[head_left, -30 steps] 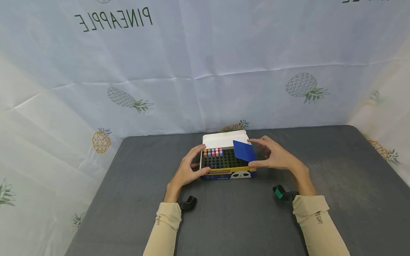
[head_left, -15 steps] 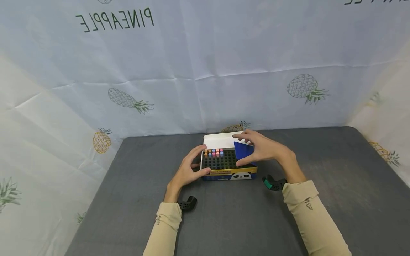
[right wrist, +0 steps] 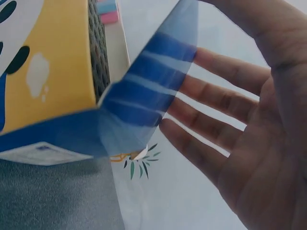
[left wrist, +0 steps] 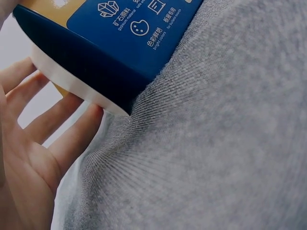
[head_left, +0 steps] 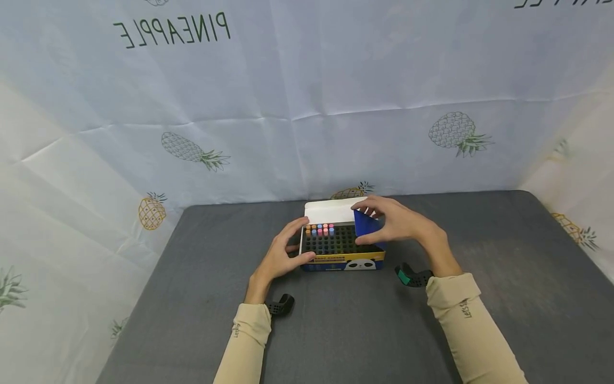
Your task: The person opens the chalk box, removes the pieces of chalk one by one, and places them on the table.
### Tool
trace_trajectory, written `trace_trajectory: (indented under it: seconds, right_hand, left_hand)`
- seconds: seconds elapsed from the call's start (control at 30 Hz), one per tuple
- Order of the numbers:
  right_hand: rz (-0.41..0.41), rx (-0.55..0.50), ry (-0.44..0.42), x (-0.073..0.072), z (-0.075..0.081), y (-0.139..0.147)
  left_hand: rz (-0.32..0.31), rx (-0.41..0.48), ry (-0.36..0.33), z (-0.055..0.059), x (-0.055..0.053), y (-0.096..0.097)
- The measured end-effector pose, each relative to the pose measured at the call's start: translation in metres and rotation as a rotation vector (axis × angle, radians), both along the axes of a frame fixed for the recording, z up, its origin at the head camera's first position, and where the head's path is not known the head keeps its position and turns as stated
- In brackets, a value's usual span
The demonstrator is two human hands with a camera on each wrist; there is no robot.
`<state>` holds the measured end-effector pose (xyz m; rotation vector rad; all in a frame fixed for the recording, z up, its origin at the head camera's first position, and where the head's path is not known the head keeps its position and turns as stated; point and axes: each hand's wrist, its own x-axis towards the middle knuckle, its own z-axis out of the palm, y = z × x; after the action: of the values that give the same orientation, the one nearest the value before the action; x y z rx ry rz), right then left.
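Note:
A blue and yellow chalk box with a panda face on its front stands on the table, white lid tilted back. Inside, a black holder full of holes carries several coloured chalk sticks at the back left. My left hand grips the left end of the box, thumb at the front edge and fingers round the end. At the right end, my right hand holds the raised blue end flap between thumb and fingers; its fingertips lie against the flap's outer side.
The dark grey table ends behind the box at a white cloth printed with pineapples. A black band sits at the left wrist and another black band with a green patch at the right.
My right hand has moved left and inward over the right end of the box, its fingers closing in on the blue flap, which has tilted slightly. The left hand has stayed put.

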<state>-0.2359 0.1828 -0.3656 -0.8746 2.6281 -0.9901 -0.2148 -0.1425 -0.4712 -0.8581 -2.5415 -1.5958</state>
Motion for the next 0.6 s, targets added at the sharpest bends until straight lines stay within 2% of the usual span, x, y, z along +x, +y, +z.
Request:
trace_trajectory:
  seconds: [0.37,0.6]
  right_hand:
    - [0.016,-0.056,-0.01,0.003,0.004,0.017]
    - [0.044,-0.026,0.007,0.002,0.012,0.032]
  left_hand:
    - [0.005,-0.002,-0.004,0.0,0.0,0.0]
    - [0.003,0.001,0.004,-0.001,0.0,0.0]
